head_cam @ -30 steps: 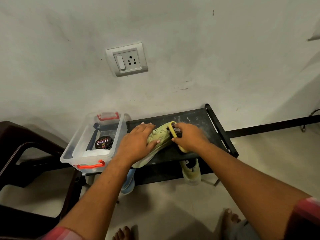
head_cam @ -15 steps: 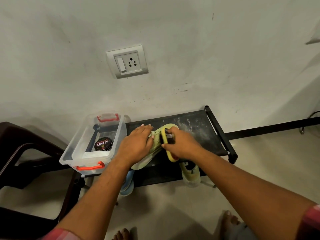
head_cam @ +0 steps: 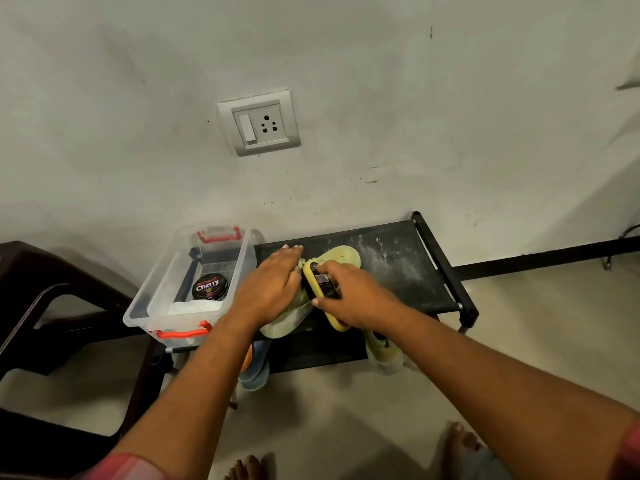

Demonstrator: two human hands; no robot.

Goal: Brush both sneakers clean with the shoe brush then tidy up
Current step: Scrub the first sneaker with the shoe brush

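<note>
A pale green sneaker (head_cam: 341,254) lies on the top shelf of a black shoe rack (head_cam: 398,268). My left hand (head_cam: 268,289) rests flat on its left side, fingers straight, pressing it down. My right hand (head_cam: 353,294) grips a yellow shoe brush (head_cam: 320,278) with a black label, laid across the sneaker's middle. The second green sneaker (head_cam: 382,351) sits on the lower shelf, partly hidden under the top shelf and my right forearm.
A clear plastic box (head_cam: 152,289) with red handles stands left of the sneaker and holds a Cherry polish tin (head_cam: 209,287) and a white cloth. A dark plastic chair (head_cam: 41,306) is at far left. A blue shoe (head_cam: 254,370) sits on the lower shelf. My bare feet are on the floor below.
My right hand has drawn the brush leftward and nearer along the sneaker, uncovering its toe end. My left hand has stayed pressed on the sneaker.
</note>
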